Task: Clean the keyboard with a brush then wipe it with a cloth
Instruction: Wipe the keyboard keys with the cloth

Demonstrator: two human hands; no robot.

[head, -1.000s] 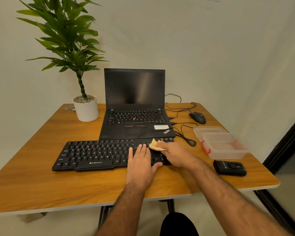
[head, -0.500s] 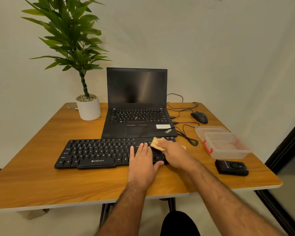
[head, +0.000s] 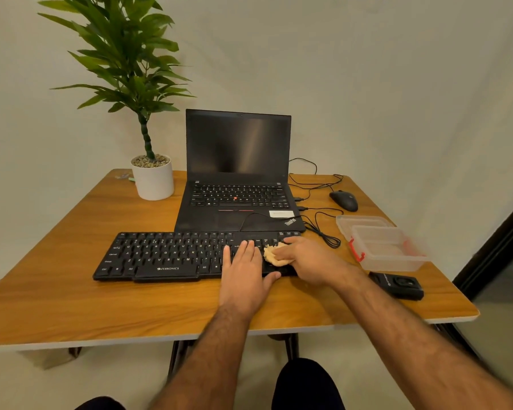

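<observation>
Wooden tabletop (head: 71, 297). Right hand (head: 305, 258) grip bunched on cloth (head: 274, 255) at keyboard (head: 166, 255) right end; unwiped length runs frame-left. Left hand (head: 243, 273) flat, bracing.

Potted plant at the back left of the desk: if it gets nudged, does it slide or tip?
Probably tips before it slides: the potted plant carries tall, wide foliage above a narrow white pot. The pebbles filling the pot likely add low weight, so a push near the base may just slide it on the smooth wooden table. The pot looks ceramic, so a fall could crack it.
</observation>
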